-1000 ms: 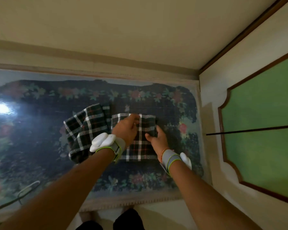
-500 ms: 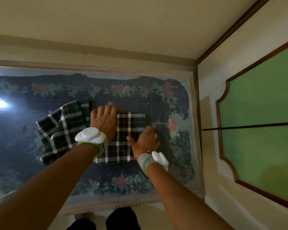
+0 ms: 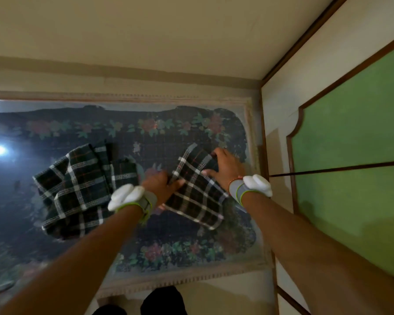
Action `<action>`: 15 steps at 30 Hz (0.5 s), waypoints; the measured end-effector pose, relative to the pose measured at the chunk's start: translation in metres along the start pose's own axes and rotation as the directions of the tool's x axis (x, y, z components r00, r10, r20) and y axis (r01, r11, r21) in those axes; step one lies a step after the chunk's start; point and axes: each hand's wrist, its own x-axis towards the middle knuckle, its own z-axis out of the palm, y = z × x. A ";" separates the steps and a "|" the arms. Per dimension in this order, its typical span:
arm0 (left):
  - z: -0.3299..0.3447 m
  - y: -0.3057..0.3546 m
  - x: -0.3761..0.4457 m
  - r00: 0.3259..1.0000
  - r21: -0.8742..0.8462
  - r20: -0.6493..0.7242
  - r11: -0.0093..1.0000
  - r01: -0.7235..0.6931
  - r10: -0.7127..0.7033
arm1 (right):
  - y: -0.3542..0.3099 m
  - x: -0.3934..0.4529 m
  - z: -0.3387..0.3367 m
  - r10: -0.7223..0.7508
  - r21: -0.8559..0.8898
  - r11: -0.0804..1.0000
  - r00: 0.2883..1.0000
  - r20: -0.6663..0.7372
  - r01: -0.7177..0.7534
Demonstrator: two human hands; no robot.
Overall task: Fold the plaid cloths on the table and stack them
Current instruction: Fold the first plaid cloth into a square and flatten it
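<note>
A folded plaid cloth (image 3: 197,189) is held at an angle over the right part of the table (image 3: 191,278); its left edge is pinched by the left hand (image 3: 160,186); its far right corner is gripped by the right hand (image 3: 225,169); a rumpled plaid cloth (image 3: 77,192) lies to the left, apart.

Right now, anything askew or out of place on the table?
Yes. The folded plaid cloth under both hands sits rotated, its edges diagonal to the table edge. The other plaid cloth, to its left, is a rumpled, unfolded heap. Left hand and right hand are on the folded one. Nothing spilled or damaged.
</note>
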 end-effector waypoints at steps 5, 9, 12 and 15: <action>0.065 0.012 -0.010 0.966 -0.321 0.211 0.924 0.210 -0.146 | -0.015 -0.013 0.020 -0.124 -0.325 0.944 0.977 -0.172 0.063; 0.077 0.013 -0.008 0.987 -0.191 0.090 0.970 0.151 -0.136 | -0.024 -0.042 0.059 -0.081 -0.276 0.961 0.948 -0.309 -0.008; 0.079 0.018 -0.010 0.995 -0.183 0.054 0.979 0.092 -0.083 | -0.007 -0.056 0.083 0.026 -0.203 0.977 0.978 -0.206 -0.069; 0.086 0.020 -0.012 0.987 -0.183 0.143 0.978 0.103 -0.077 | 0.024 -0.063 0.098 0.078 -0.212 0.972 0.991 -0.106 -0.100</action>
